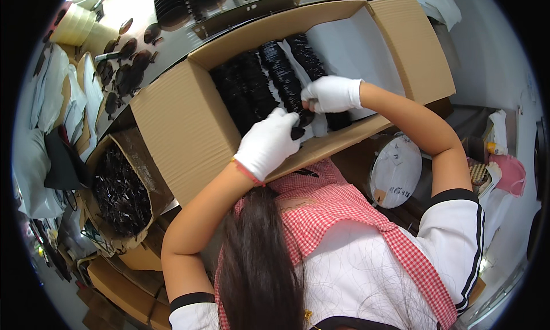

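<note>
An open cardboard box [182, 121] lies tilted in front of me. Packed in it are several rows of thin, shiny dark pieces [278, 66] that look like lenses, with white paper [298, 63] between some rows. My left hand [268, 144], in a white glove, is at the box's near edge, its fingers closed round a small dark lens-like piece [297, 133]. Over the rows is my right hand [333, 95], also gloved, with its fingers curled together at the near end of one row. What it pinches is hidden.
Loose dark lenses [127, 75] lie on the metal table at the far left, by rolls of yellowish tape [74, 25]. Below them stands a carton of dark scraps [120, 187]. A round white-topped container [395, 172] is under the box's right side. White paper lines the box's right part.
</note>
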The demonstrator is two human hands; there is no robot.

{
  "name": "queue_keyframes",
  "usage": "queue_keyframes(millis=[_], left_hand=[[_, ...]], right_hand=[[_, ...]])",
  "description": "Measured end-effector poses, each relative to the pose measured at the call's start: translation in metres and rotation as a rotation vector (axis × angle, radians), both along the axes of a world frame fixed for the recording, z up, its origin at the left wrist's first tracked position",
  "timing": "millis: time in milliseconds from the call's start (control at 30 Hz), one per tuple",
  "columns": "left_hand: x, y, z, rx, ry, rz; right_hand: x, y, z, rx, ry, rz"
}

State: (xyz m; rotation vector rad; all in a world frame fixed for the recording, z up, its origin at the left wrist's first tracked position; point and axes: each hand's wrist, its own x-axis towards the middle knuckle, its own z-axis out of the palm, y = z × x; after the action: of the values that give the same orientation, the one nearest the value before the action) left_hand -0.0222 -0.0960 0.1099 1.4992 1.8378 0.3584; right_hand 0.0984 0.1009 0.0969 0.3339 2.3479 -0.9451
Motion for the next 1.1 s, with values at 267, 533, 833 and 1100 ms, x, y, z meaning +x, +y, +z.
queue_keyframes(millis=[267,533,833,1100], left_hand=[[0.042,0.04,-0.052,0.03,0.215,-0.303],[0.054,0.047,-0.073,-0.048,0.323,-0.258],[0.049,0.043,-0.054,-0.039,0.507,-0.424],[0.044,0.045,-0.081,-0.006,0.471,-0.453]], right_hand=[[0.039,-0.005,-0.054,0.311,0.133,0.385],[0.049,0.022,-0.057,0.258,0.301,0.369],[0.056,0.103,-0.009,0.294,0.511,0.032],[-0.033,0.153,0.033,0.438,1.038,-0.27]])
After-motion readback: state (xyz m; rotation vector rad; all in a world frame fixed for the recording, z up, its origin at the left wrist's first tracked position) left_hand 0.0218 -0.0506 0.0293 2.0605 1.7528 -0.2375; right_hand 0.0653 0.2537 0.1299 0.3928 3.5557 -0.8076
